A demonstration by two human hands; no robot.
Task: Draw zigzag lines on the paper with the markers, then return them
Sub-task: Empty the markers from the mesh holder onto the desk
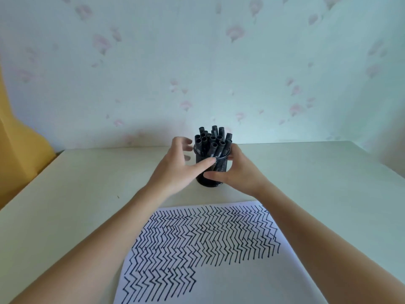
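Black markers stand upright, caps up, packed in a dark mesh cup just beyond the zigzag-covered paper. I see my right hand curled round the cup's right wall; my left hand spreads wide at its left, thumb touching the rim, holding nothing. Pale table; floral wallpaper behind.

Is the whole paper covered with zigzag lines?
No, the zigzag lines fill only the top and left of the paper; the lower right part is bare.
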